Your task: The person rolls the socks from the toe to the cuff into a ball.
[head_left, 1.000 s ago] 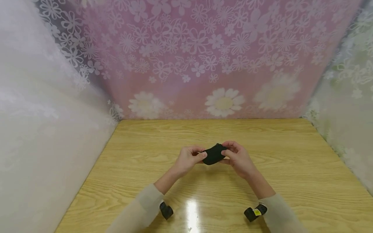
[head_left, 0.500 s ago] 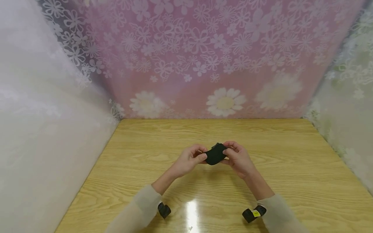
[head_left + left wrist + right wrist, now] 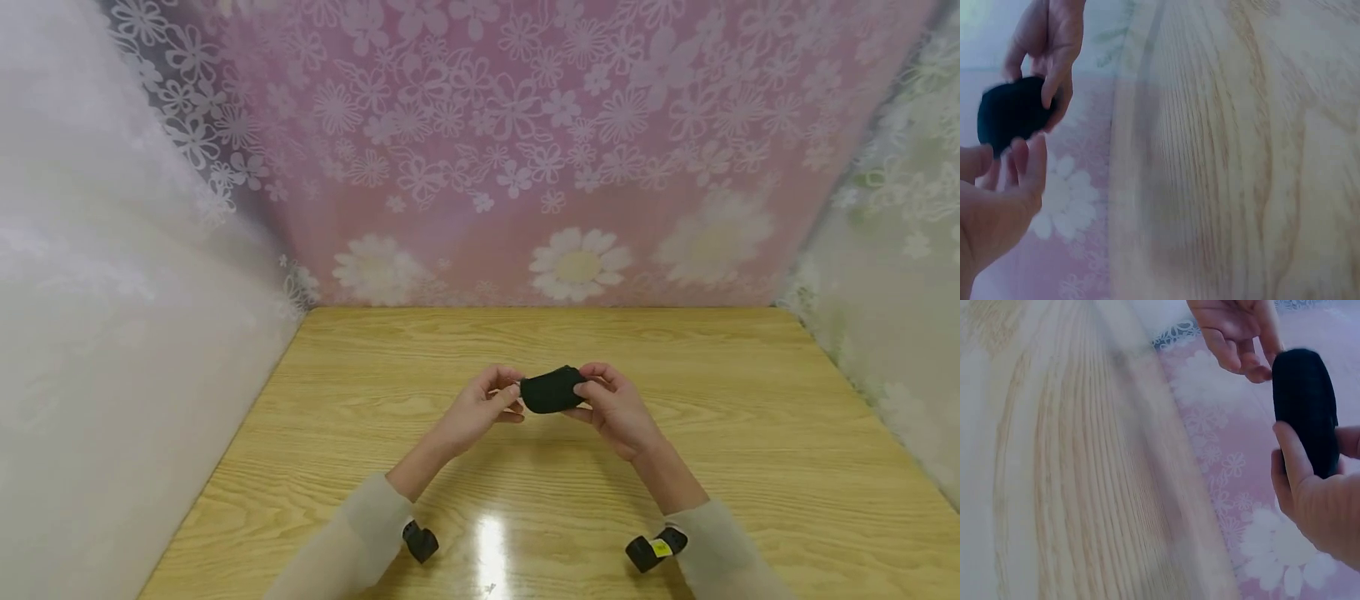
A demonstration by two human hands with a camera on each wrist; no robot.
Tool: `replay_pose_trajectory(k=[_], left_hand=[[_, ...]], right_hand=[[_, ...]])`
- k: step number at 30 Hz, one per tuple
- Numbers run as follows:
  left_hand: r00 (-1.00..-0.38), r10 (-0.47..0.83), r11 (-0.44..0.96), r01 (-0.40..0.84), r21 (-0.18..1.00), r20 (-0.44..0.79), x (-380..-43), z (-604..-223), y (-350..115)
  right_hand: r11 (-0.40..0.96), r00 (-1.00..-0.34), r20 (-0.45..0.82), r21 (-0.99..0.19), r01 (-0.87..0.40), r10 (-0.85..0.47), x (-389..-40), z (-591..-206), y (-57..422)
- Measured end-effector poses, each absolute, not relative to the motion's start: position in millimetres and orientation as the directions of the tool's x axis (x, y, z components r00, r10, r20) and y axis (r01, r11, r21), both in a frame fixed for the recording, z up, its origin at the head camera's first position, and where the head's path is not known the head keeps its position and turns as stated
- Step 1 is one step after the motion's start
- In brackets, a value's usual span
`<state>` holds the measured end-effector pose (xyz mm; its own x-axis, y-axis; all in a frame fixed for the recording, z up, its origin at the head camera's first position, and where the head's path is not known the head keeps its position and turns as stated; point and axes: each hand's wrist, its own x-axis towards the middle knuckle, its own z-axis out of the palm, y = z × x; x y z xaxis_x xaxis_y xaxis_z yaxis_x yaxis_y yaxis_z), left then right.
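A small black pouch [image 3: 551,392] with rounded ends is held up over the table between both hands. My right hand [image 3: 621,412] grips its right end, thumb on the near face and fingers behind. At the opposite end, my left hand [image 3: 480,408] pinches the upper corner with thumb and forefinger, where a small pale bit shows; its other fingers are apart from the pouch. In the right wrist view the black pouch [image 3: 1304,406] stands on end, left fingertips right at its top corner. The left wrist view shows the pouch [image 3: 1013,112] dark and slightly blurred.
Beneath the hands lies a wood-grain table [image 3: 360,358]. Behind it hangs a pink flowered cloth [image 3: 465,208], with pale cloths [image 3: 112,333] along the sides. Each wrist carries a black camera [image 3: 420,542].
My left thumb has shifted off the pouch's near face to its upper left corner. The left hand drew slightly left, and the pouch has turned more level. The right hand kept its grip.
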<state>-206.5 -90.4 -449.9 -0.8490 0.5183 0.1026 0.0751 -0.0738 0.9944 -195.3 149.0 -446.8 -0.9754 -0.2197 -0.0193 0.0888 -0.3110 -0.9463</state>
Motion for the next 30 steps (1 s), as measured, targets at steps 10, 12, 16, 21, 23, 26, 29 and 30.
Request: replay_pose_trajectory(k=[10,12,16,21,23,26,29,30], left_hand=[[-0.887,0.384,0.179,0.345,0.921,0.257,-194.6,-440.6,-78.8],[-0.867,0.397,0.223,0.41,0.884,0.302,-194.8,-440.3,-78.2],[-0.825,0.416,0.297,0.52,0.801,0.382,-195.6,-442.4,-76.6],[-0.828,0.405,0.302,0.521,0.798,0.387,-196.3,-445.6,-75.7],[-0.84,0.401,0.302,0.499,0.812,0.367,-197.6,-446.9,-76.1],[-0.86,0.396,0.31,0.454,0.835,0.32,-201.1,-448.2,-77.2],[-0.884,0.388,0.335,0.399,0.854,0.26,-206.6,-450.5,-78.0],[-0.887,0.389,0.35,0.391,0.852,0.247,-208.9,-451.7,-78.1]], right_hand=[[-0.329,-0.996,-0.037,-0.943,0.06,-0.075,-192.2,-441.8,136.5],[-0.334,-0.996,-0.042,-0.94,0.064,-0.074,-191.3,-441.6,135.4],[-0.326,-0.994,-0.061,-0.941,0.087,-0.088,-189.9,-441.6,134.7],[-0.307,-0.991,-0.076,-0.946,0.107,-0.109,-188.9,-443.5,135.2],[-0.295,-0.99,-0.076,-0.949,0.107,-0.115,-188.9,-444.9,135.7],[-0.238,-0.99,-0.066,-0.967,0.095,-0.124,-190.0,-447.7,137.2],[-0.093,-0.989,-0.047,-0.994,0.061,-0.142,-192.1,-451.0,139.6],[-0.029,-0.988,-0.038,-0.999,0.042,-0.149,-193.2,-452.4,140.5]])
